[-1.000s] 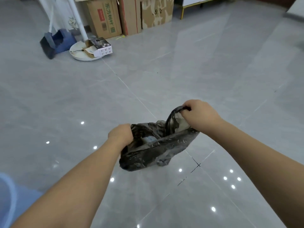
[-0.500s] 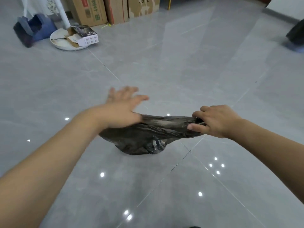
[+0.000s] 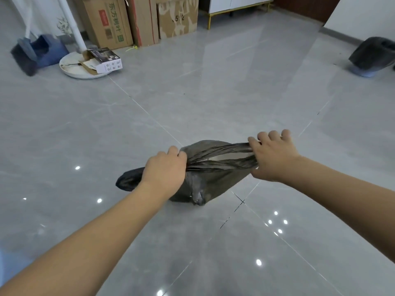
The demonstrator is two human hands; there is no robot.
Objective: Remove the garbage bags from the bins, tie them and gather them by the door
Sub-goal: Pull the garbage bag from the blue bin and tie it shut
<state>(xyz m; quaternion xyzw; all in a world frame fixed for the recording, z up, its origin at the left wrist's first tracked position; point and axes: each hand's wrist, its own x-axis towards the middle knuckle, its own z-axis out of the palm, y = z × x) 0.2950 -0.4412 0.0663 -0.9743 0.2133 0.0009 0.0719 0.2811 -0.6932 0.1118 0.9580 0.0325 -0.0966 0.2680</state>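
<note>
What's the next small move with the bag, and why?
Probably cross the two stretched strands over each other to start a knot. The left hand and right hand each grip an end of the garbage bag mouth, pulled taut between them with a gap still open, and no knot shows yet.

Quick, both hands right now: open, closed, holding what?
Left hand: closed, gripping one bunched end of the garbage bag.
Right hand: closed, pinching the bag's other stretched end.
</note>
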